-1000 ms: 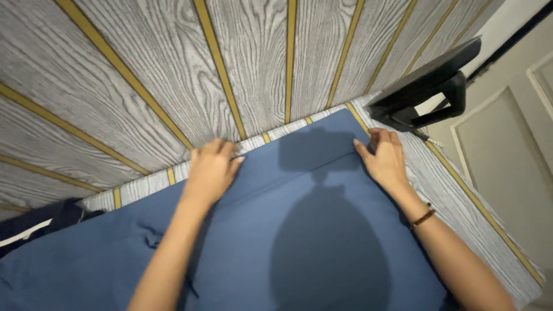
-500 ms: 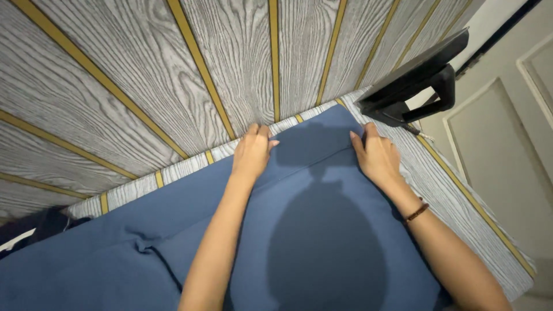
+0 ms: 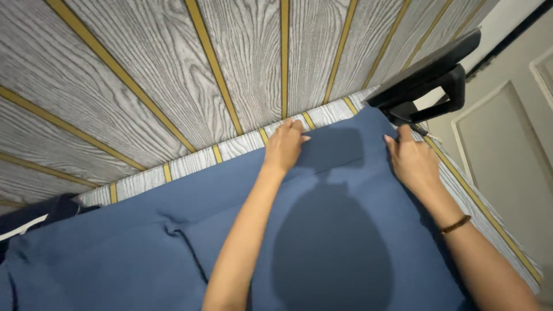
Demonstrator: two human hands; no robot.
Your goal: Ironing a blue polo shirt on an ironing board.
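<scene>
A blue cloth [image 3: 322, 230] lies spread over a board covered in grey wood-grain with gold stripes [image 3: 190, 164]. My left hand [image 3: 284, 146] rests on the cloth's far edge, fingers curled over the hem. Over at the cloth's far right corner, my right hand [image 3: 413, 162] presses flat, fingers together. A brown bracelet [image 3: 455, 224] circles my right wrist. The cloth bunches into folds at the lower left. My head's shadow falls across the middle of the cloth.
A black flat iron [image 3: 429, 78] stands on its heel at the board's far right corner, just beyond my right hand. A grey wood-grain wall with gold strips [image 3: 173, 63] rises behind the board. Dark clothing [image 3: 34, 216] lies at the left. A beige panelled door [image 3: 512, 144] is at the right.
My left hand has slid to the right along the cloth's far edge, closing toward my right hand. The right hand has shifted slightly right to the corner near the iron.
</scene>
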